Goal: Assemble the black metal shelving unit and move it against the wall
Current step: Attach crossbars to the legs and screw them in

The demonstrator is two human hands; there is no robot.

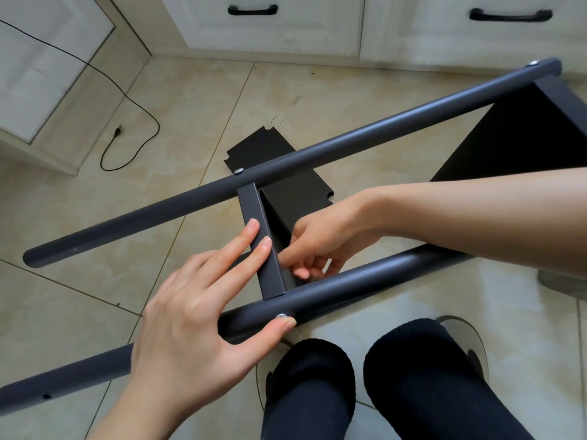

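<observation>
The black metal shelving unit lies on its side above a tiled floor. Its far pole [286, 160] and near pole [349, 287] run left to right, joined by a flat shelf edge [260, 236]. My left hand [203, 315] holds the near pole, with the thumb beside a silver screw head [281, 315] and two fingers resting on the shelf edge. My right hand [320, 239] reaches in behind that edge, fingers pinched together; what they hold is hidden. A second shelf [524, 141] is fixed at the right end.
A loose black shelf panel [263, 147] lies on the floor under the frame. White cabinets with black handles [252, 9] line the back. A black cable with a plug [119, 130] trails on the left. My knees in black trousers [317, 376] are at the bottom.
</observation>
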